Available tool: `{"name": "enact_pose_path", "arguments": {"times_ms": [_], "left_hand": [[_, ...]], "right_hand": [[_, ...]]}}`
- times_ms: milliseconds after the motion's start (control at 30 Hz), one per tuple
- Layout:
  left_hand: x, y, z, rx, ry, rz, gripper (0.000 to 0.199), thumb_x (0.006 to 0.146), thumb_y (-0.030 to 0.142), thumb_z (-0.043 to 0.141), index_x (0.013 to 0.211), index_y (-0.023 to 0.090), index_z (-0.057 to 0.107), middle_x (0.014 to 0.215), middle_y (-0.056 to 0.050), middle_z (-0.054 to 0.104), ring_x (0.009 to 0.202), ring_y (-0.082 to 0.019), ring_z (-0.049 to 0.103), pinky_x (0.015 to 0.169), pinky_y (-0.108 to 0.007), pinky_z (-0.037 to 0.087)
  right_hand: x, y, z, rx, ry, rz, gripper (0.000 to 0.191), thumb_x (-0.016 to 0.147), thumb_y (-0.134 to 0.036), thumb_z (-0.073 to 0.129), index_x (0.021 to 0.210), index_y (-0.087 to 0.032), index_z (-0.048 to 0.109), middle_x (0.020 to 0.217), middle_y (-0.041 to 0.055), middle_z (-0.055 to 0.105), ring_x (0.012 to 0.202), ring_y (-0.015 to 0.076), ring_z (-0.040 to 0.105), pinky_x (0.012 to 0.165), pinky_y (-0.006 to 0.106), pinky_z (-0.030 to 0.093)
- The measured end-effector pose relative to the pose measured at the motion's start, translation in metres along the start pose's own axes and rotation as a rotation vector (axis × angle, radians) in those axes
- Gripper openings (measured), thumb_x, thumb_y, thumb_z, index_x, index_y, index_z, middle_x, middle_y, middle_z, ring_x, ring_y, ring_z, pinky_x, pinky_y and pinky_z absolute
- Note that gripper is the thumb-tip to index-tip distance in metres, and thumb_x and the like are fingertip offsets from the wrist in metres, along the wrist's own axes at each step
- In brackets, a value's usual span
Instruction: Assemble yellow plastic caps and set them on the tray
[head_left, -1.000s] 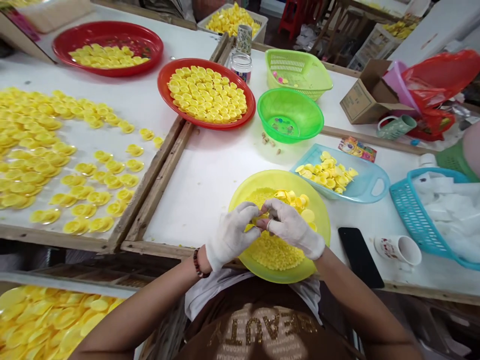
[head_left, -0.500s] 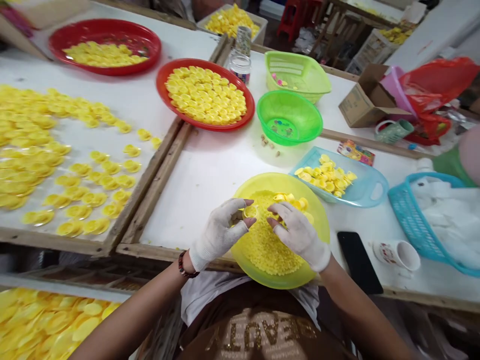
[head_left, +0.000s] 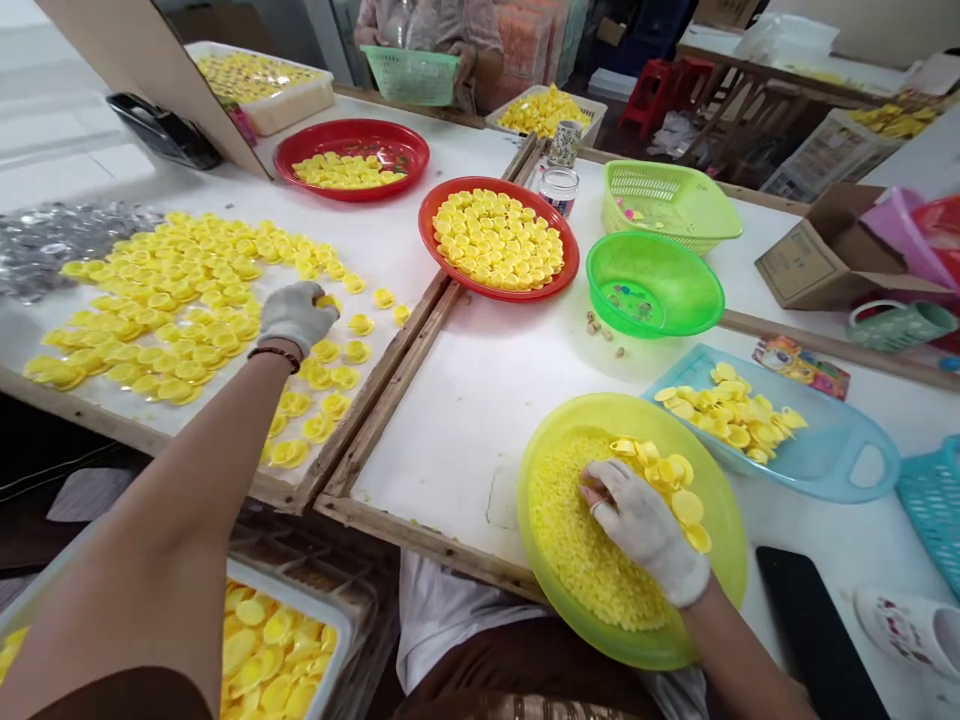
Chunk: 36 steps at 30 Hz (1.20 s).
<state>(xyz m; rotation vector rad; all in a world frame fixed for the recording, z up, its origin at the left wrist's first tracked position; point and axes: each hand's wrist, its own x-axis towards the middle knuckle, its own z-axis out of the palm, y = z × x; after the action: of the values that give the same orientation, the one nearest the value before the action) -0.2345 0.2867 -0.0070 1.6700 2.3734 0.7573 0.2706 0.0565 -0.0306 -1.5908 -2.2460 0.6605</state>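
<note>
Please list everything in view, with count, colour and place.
Basin: one, yellow, lower right
Granules: many, yellow, in basin
Round pieces: many, yellow, left table, containers
Small pieces: many, silver-grey, far left
Round trays: two, red, upper middle
Bowl: one, green, right
Baskets: three, green, lime, blue, back and right
Handled tray: one, blue, right
Mugs: two, white and green, right
Jar: one, clear, back
Phone: one, black, lower right
Open box: one, brown, upper right
Co-worker: one, pinkish top, back
Left hand: one, white glove, at round pieces
Right hand: one, white glove, inside basin
</note>
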Motion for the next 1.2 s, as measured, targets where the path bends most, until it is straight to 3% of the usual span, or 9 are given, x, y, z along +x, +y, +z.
{"name": "enact_pose_path", "arguments": {"times_ms": [100, 200, 267, 333, 467, 567, 733, 1000, 1200], "left_hand": [[0.025, -0.012, 0.011, 0.086, -0.092, -0.049, 0.042, 0.062, 0.050, 0.080, 0.061, 0.015, 0.057, 0.051, 0.001, 0.043, 0.089, -0.029, 0.059, 0.099, -0.061, 0.038], [0.022, -0.005, 0.016, 0.021, -0.090, 0.062, 0.050, 0.063, 0.057, 0.078, 0.057, 0.015, 0.052, 0.051, 0.002, 0.040, 0.091, -0.026, 0.060, 0.100, -0.054, 0.039], [-0.002, 0.011, 0.017, -0.097, -0.137, 0.263, 0.042, 0.076, 0.053, 0.066, 0.063, 0.015, 0.057, 0.057, 0.001, 0.049, 0.091, -0.022, 0.060, 0.097, -0.044, 0.044], [-0.042, 0.035, 0.025, -0.195, -0.249, 0.451, 0.033, 0.088, 0.042, 0.051, 0.074, 0.016, 0.065, 0.069, -0.002, 0.061, 0.089, -0.020, 0.059, 0.090, -0.037, 0.048], [-0.125, 0.073, 0.065, -0.203, -0.383, 0.534, 0.021, 0.082, 0.034, 0.058, 0.084, 0.019, 0.073, 0.085, -0.005, 0.069, 0.079, -0.019, 0.061, 0.076, -0.031, 0.049], [-0.157, 0.078, 0.092, -0.200, -0.407, 0.523, 0.020, 0.082, 0.032, 0.058, 0.081, 0.018, 0.073, 0.090, -0.007, 0.069, 0.079, -0.020, 0.062, 0.073, -0.030, 0.049], [-0.164, 0.081, 0.109, -0.225, -0.358, 0.516, 0.023, 0.089, 0.028, 0.053, 0.084, 0.015, 0.071, 0.093, -0.010, 0.067, 0.080, -0.021, 0.061, 0.074, -0.032, 0.048], [-0.182, 0.157, 0.146, -0.315, -0.440, 0.766, 0.020, 0.091, 0.019, 0.054, 0.089, 0.017, 0.074, 0.102, -0.008, 0.068, 0.092, -0.019, 0.062, 0.088, -0.032, 0.047], [-0.189, 0.169, 0.155, -0.236, -0.462, 0.786, 0.016, 0.091, 0.017, 0.056, 0.092, 0.011, 0.071, 0.104, -0.015, 0.066, 0.093, -0.025, 0.060, 0.090, -0.043, 0.045]], "right_hand": [[0.002, 0.000, -0.001, 0.019, -0.010, 0.021, 0.007, 0.094, -0.024, 0.051, 0.098, -0.026, 0.058, 0.094, 0.0049, 0.064, 0.085, 0.0231, 0.063, 0.080, 0.042, 0.054], [0.004, 0.000, -0.001, 0.029, -0.011, 0.041, 0.008, 0.094, -0.024, 0.052, 0.098, -0.025, 0.059, 0.093, 0.0054, 0.064, 0.084, 0.0231, 0.062, 0.079, 0.041, 0.053], [0.004, 0.000, -0.001, 0.032, -0.016, 0.053, 0.009, 0.094, -0.024, 0.052, 0.098, -0.025, 0.059, 0.094, 0.0056, 0.065, 0.084, 0.0228, 0.062, 0.078, 0.041, 0.053], [0.004, 0.001, -0.001, 0.032, -0.021, 0.063, 0.008, 0.094, -0.025, 0.052, 0.098, -0.025, 0.059, 0.095, 0.0058, 0.066, 0.084, 0.0229, 0.063, 0.078, 0.041, 0.053], [0.004, 0.001, -0.002, 0.041, -0.034, 0.080, 0.009, 0.095, -0.028, 0.051, 0.101, -0.026, 0.058, 0.099, 0.0061, 0.065, 0.088, 0.0240, 0.063, 0.080, 0.042, 0.054], [0.004, -0.001, -0.003, 0.037, -0.056, 0.087, 0.009, 0.095, -0.026, 0.050, 0.101, -0.027, 0.056, 0.099, 0.0069, 0.064, 0.088, 0.0249, 0.063, 0.079, 0.043, 0.053], [0.005, -0.004, -0.006, 0.024, -0.065, 0.074, 0.009, 0.095, -0.023, 0.051, 0.101, -0.027, 0.056, 0.097, 0.0076, 0.064, 0.088, 0.0261, 0.064, 0.078, 0.043, 0.052], [0.007, -0.005, -0.008, -0.005, -0.048, 0.057, 0.011, 0.093, -0.020, 0.051, 0.099, -0.026, 0.057, 0.094, 0.0049, 0.064, 0.084, 0.0204, 0.063, 0.076, 0.036, 0.052], [0.006, 0.001, -0.004, -0.002, -0.065, 0.089, 0.007, 0.094, -0.025, 0.052, 0.099, -0.029, 0.056, 0.096, 0.0059, 0.064, 0.087, 0.0232, 0.063, 0.078, 0.040, 0.052]]}}
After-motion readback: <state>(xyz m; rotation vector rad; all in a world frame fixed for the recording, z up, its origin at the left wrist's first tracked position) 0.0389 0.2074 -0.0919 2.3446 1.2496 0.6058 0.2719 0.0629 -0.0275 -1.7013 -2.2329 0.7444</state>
